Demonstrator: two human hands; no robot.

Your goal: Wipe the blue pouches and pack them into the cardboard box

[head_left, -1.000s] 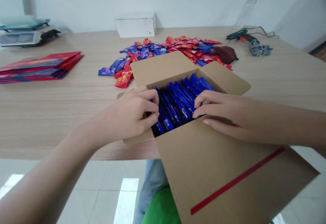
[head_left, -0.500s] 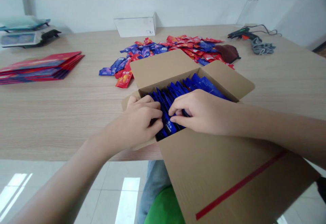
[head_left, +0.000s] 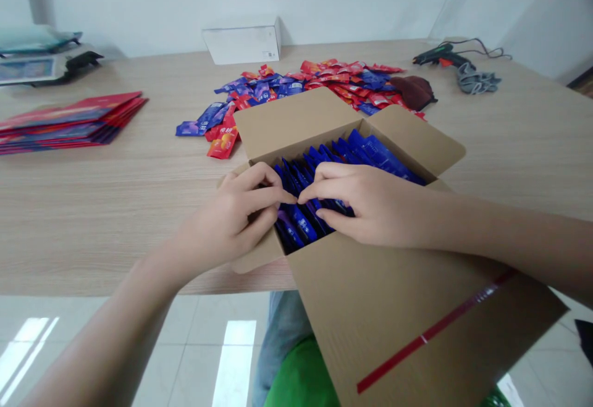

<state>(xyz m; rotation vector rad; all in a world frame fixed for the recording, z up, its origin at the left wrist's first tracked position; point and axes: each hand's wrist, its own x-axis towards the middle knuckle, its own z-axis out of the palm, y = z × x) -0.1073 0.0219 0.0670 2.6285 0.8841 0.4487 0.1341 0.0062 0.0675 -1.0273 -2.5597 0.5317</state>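
An open cardboard box (head_left: 430, 283) at the table's front edge is filled with a row of upright blue packets (head_left: 301, 225). Over its left end, my left hand (head_left: 245, 209) points the index finger across the packets, with the thumb apart below it. My right hand (head_left: 361, 200) reaches in from the right, fingers stretched and thumb apart, its fingertips on the packets. The two index fingertips meet or nearly meet over the row. I see nothing gripped in either hand. Parts of the packets are hidden beneath both hands.
Behind the box lies a pile of small red and blue sachets (head_left: 287, 86). Flat red-and-blue packaging (head_left: 69, 123) is stacked at left, near a scale (head_left: 41, 67). A white box (head_left: 243, 42) stands by the wall. At right are a glue gun (head_left: 440, 55) and grey scrunchie-like cloth (head_left: 477, 79).
My left hand has drawn slightly left and extended its index finger, uncovering more packets at the box's left end. My right hand's fingers have straightened and spread from the thumb.
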